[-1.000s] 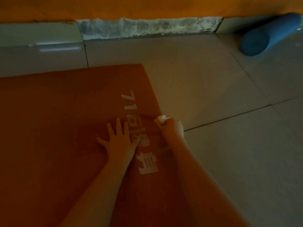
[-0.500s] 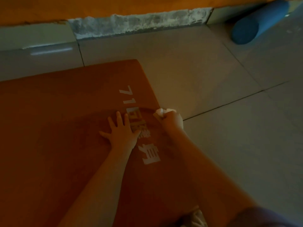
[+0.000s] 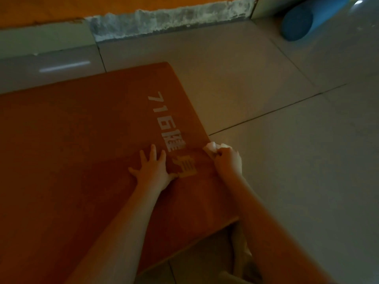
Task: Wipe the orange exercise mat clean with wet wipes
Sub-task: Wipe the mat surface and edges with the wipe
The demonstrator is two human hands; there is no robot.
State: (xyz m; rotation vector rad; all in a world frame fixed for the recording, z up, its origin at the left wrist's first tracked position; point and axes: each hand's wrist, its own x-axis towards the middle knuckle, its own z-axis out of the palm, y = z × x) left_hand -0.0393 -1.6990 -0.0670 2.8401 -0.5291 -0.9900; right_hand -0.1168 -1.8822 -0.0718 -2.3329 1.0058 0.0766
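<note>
The orange exercise mat [image 3: 82, 140] lies flat on the tiled floor, with white printed characters near its right edge. My left hand [image 3: 152, 171] presses flat on the mat with fingers spread, just left of the lowest character. My right hand [image 3: 227, 160] grips a crumpled white wet wipe [image 3: 213, 147] and holds it against the mat's right edge. A darker damp patch surrounds both hands.
Grey floor tiles [image 3: 287, 160] stretch to the right of the mat. A blue foam roller [image 3: 301, 23] lies at the back right by the wall. A rough concrete skirting [image 3: 170, 19] runs along the orange wall behind.
Both hands have slid down the mat's printed characters toward me; the top characters are uncovered. The right hand still grips the wipe at the mat's edge.
</note>
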